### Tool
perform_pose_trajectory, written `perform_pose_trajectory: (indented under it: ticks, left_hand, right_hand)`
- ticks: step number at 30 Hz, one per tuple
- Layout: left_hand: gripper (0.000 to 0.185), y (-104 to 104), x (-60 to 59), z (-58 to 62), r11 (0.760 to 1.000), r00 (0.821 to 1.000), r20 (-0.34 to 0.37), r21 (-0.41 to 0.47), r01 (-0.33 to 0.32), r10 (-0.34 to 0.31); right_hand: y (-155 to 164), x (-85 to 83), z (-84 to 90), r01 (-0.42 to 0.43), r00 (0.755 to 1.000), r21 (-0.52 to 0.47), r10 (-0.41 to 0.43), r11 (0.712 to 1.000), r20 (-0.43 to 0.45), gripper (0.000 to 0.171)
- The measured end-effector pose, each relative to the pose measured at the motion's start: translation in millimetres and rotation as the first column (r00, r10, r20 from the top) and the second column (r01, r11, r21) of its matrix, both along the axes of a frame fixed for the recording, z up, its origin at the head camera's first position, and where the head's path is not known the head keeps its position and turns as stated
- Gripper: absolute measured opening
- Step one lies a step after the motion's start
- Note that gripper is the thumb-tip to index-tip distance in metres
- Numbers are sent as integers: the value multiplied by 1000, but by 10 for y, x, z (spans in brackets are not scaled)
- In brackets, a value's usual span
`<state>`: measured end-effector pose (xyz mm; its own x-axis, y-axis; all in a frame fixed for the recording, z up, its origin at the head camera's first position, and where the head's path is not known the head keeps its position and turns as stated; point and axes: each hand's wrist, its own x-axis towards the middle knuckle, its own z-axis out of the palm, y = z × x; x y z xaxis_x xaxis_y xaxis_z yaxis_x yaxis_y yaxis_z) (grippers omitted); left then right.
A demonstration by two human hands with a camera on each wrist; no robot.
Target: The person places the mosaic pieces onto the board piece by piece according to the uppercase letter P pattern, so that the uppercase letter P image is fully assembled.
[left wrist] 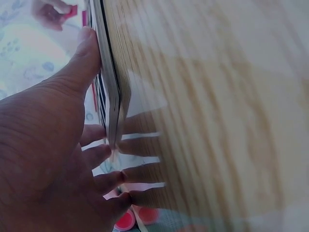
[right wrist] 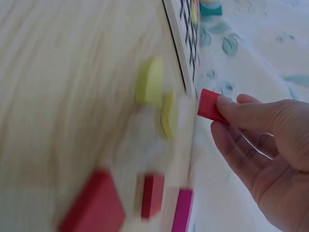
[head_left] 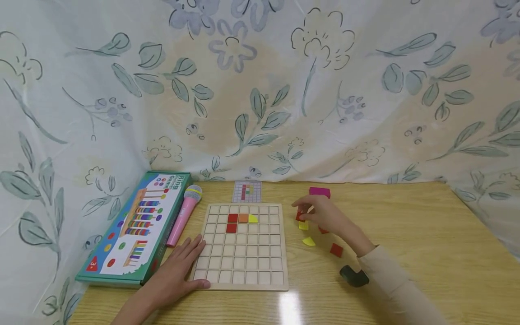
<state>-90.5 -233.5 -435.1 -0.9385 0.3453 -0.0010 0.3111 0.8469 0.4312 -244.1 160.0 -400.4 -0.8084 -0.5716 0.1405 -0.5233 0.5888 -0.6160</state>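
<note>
The left hand, fingers extended, rests at the grid board, where two red squares, an orange square and a yellow quarter-round occupy four cells, the rest bare, while the right hand pinches a red piece near yellow pieces and red pieces apparently not yet placed.

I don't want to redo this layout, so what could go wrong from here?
The red tile might slip, as the right hand pinches it by one end. The right sleeve could knock the dark curved object close by. The left hand rests at the edge of the board, so a push might jog the yellow piece on it.
</note>
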Motion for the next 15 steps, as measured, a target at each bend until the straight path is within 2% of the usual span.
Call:
perform_pose_trajectory:
  ticks: [4,9,15]
  left_hand:
    - [99,-7,-3,3,1000,1000,1,-4,2,-2]
    - [99,-9,-3,3,1000,1000,3,-2,3,-3]
    - [98,1,-1,-1,1000,1000,-8,1,3,-3]
  right_hand:
    - [-213,30,-22,-24,1000,30,24,999,5,32]
    - [-459,63,-75,-76,997,22,77,997,-20,29]
    - [-714,135,-68,-63,996,-30,65,998,64,29]
